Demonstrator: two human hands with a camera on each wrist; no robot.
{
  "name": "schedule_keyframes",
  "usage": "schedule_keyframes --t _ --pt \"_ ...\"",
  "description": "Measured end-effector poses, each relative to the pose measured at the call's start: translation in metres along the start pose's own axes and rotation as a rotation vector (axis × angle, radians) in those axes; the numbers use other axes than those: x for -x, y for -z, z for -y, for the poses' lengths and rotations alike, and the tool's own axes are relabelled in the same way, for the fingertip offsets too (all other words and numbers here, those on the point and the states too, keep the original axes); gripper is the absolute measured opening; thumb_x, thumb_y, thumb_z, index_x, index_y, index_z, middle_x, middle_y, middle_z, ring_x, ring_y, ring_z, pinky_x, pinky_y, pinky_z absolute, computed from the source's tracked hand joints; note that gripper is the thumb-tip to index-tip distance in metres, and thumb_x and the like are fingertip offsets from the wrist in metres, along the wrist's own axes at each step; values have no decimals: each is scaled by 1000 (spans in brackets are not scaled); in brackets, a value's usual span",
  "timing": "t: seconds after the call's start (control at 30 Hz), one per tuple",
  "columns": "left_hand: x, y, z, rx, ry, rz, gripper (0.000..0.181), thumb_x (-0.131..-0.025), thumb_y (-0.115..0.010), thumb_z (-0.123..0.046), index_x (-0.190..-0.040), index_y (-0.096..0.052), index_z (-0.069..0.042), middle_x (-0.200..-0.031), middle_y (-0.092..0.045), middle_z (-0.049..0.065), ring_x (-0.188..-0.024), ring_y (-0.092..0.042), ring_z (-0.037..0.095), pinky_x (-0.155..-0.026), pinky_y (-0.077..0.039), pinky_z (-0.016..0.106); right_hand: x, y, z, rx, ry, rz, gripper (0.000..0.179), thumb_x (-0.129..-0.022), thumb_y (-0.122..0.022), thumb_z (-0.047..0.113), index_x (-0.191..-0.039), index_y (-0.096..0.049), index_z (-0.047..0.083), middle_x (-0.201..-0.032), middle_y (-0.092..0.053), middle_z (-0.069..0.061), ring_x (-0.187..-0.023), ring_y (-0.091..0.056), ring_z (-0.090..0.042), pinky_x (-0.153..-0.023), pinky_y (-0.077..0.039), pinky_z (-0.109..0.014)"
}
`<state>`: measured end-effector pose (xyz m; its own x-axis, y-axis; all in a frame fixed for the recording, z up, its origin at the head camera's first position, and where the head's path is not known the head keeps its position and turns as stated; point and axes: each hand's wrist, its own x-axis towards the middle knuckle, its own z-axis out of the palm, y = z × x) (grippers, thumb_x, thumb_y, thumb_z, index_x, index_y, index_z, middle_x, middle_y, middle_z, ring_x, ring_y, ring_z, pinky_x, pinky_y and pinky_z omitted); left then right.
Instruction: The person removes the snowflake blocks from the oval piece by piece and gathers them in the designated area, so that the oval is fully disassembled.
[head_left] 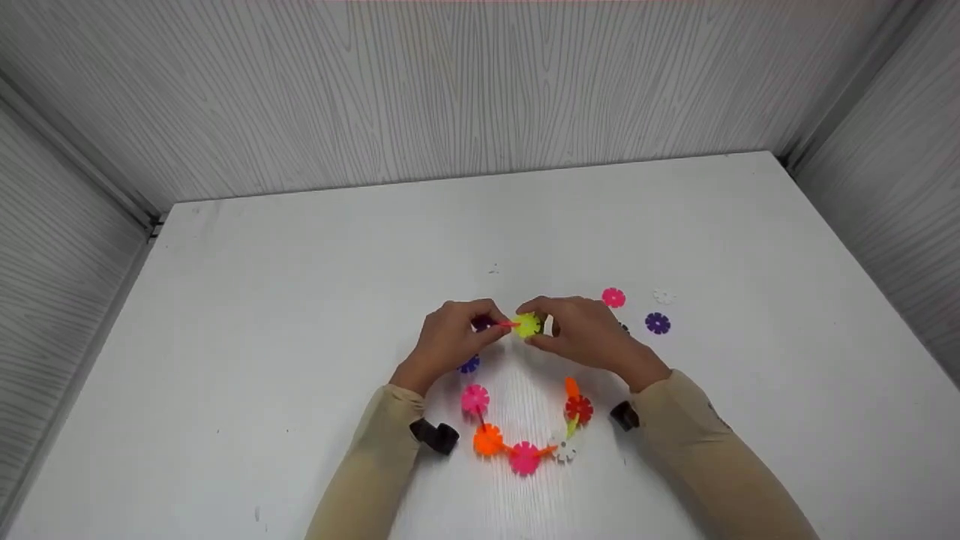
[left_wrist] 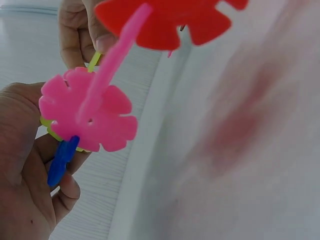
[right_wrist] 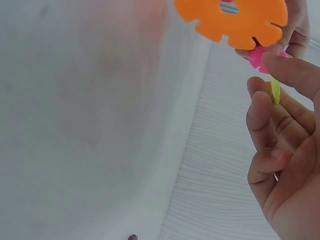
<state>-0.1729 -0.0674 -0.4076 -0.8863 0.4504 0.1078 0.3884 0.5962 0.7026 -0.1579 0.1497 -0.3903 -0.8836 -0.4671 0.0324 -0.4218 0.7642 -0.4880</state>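
In the head view, my left hand (head_left: 454,334) pinches the end of a chain of slotted plastic flower discs, at a pink-red disc (head_left: 507,324) seen edge-on. My right hand (head_left: 581,330) holds a yellow-green disc (head_left: 527,325) between thumb and fingers, touching that end disc. A purple disc (head_left: 482,323) is partly hidden by the left fingers. From there the chain curves round through a blue disc (head_left: 469,364), a pink disc (head_left: 475,399), an orange disc (head_left: 488,439), a white disc (head_left: 564,450) and a red disc (head_left: 578,409).
Beyond the right hand lie a loose pink disc (head_left: 613,298), a white disc (head_left: 664,296) and a purple disc (head_left: 658,323). Another dark disc is mostly hidden by that hand. The white table (head_left: 300,300) has wood-grained panels (head_left: 450,90) behind and at both sides.
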Motion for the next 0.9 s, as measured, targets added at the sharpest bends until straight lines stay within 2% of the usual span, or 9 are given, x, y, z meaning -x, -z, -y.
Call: schedule_keyframes --t 0.17,0.4,0.63,0.9 --pt "1 0 -5 -7 11 -23 11 -90 -68 -28 -91 -72 -18 -83 -70 -2 -76 -58 11 -72 -48 28 2 3 -1 -8 8 -27 40 -86 -73 29 -123 -63 19 -94 -70 -1 -64 -54 -10 -60 -48 -21" --pt "0 2 -9 12 -17 -5 12 -90 -69 -28 -92 -72 -17 -86 -72 -2 -79 -61 12 -76 -51 28 5 10 -2 -27 3 7 40 -87 -72 28 -125 -63 21 -99 -70 0 -67 -56 -11 -64 -50 -21" --pt "-5 2 -14 -43 -2 1 14 -90 -68 -30 -95 -73 -18 -88 -72 -2 -80 -60 13 -78 -52 29 5 14 -3 -19 -24 2 42 -86 -73 29 -126 -63 21 -99 -70 -1 -68 -55 -12 -62 -48 -21" --pt "-6 3 -16 -45 -30 2 13 -90 -68 -28 -93 -73 -16 -88 -73 -1 -81 -62 13 -79 -53 30 7 15 -6 -11 12 -26 41 -86 -73 28 -124 -64 20 -97 -70 -1 -65 -54 -11 -60 -47 -21"
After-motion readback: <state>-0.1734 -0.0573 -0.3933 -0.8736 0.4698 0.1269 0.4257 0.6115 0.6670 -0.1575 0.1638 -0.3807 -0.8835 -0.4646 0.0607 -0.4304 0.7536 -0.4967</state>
